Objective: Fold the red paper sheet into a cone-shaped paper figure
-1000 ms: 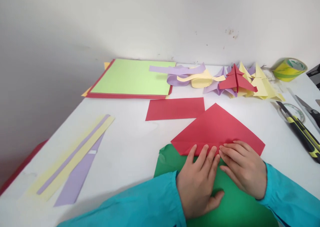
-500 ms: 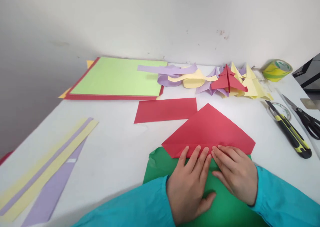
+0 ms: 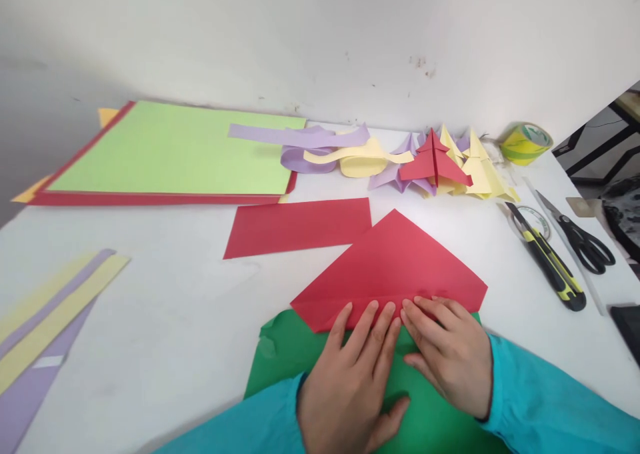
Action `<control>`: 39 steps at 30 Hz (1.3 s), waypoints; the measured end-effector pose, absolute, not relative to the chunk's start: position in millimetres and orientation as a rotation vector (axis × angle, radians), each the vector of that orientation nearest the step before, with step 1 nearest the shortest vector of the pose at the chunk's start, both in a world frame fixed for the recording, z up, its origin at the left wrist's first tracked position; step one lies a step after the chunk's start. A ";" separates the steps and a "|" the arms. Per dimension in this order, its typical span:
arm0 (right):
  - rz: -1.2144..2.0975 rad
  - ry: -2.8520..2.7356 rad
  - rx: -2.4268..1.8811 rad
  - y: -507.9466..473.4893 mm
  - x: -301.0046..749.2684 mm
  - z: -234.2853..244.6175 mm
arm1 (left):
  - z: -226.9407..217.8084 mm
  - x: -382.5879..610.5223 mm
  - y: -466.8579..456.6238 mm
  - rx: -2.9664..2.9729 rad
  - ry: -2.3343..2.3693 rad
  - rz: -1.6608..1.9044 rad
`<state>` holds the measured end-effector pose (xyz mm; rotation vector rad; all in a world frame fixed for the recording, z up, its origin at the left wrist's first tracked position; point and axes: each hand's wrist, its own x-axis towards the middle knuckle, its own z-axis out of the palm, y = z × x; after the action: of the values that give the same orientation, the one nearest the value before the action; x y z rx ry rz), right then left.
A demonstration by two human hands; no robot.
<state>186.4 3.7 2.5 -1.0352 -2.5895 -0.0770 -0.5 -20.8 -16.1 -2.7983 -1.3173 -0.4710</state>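
Note:
A red sheet folded into a triangle [image 3: 395,267] lies on the white table, its long edge toward me, partly over a green sheet [image 3: 280,361]. My left hand [image 3: 350,381] lies flat on the green sheet with its fingers stretched out onto the red triangle's near edge. My right hand [image 3: 445,351] lies beside it, fingers together and extended, pressing the same edge. The fingertips of both hands almost meet at the middle of that edge. Both sleeves are turquoise.
A red rectangle [image 3: 297,226] lies behind the triangle. Back left is a stack of coloured sheets [image 3: 170,151]. Purple and yellow strips [image 3: 330,149] and folded paper shapes [image 3: 440,164] line the wall. Tape roll [image 3: 525,142], utility knife [image 3: 550,261] and scissors [image 3: 580,237] are at right. Paper strips [image 3: 45,314] lie at left.
The view has swung to the right and drawn a little closer, so everything shifts left in the picture. Both hands stay pressed on the red triangle's near edge.

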 end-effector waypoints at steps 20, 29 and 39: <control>-0.049 -2.661 -0.989 10.6 192.9 -3.7 | -17.9 -8.7 -22.2 -2.842 -1.205 -0.342; -0.124 -2.654 -0.941 12.9 193.5 -4.0 | -5.7 -32.1 -17.4 -2.781 -1.155 -0.409; -0.146 -2.710 -0.907 16.6 197.4 0.5 | -3.1 -71.4 12.1 -3.025 -0.893 -0.384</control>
<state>197.4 16.6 0.5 -0.9068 -2.7099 -0.1457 -71.4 12.1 -3.1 -3.0251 -0.8926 -0.3844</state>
